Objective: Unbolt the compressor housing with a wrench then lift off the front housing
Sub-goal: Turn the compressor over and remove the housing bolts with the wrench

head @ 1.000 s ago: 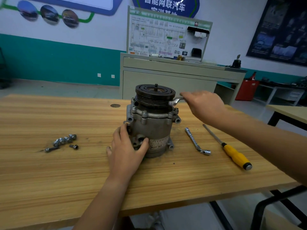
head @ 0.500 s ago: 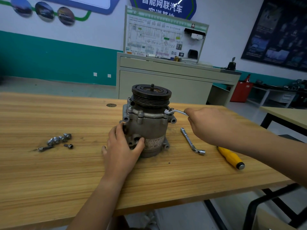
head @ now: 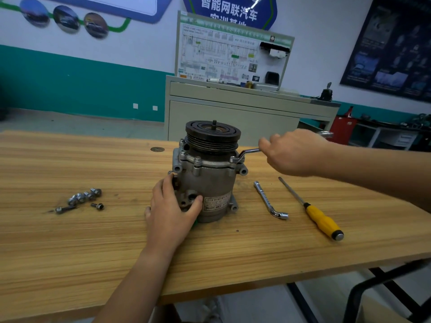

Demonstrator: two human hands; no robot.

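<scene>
Your right hand [head: 296, 152] has swung the offset wrench [head: 250, 151] back away from you since half a second ago, so the handle now points out to the right of the compressor [head: 210, 180], which stands upright near the middle of the tabletop [head: 70, 241]. That grip is curled tight round the handle, and the ring end sits on a bolt [head: 234, 159] at the right side of the front housing [head: 205, 163] flange, just under the pulley [head: 212, 134]. Your left hand [head: 171, 210] holds the lower body, fingers wrapped on its left side and thumb pressed to the front. That brace likely matters, since the pull could tip or spin the casting. Keep the ring square and fully down on the bolt head, pull in short arcs, and reseat it rather than force the handle against the pulley. Several flange bolts look still in place, so lifting comes later. Loose bolts [head: 84, 197] lie well apart to the left.
</scene>
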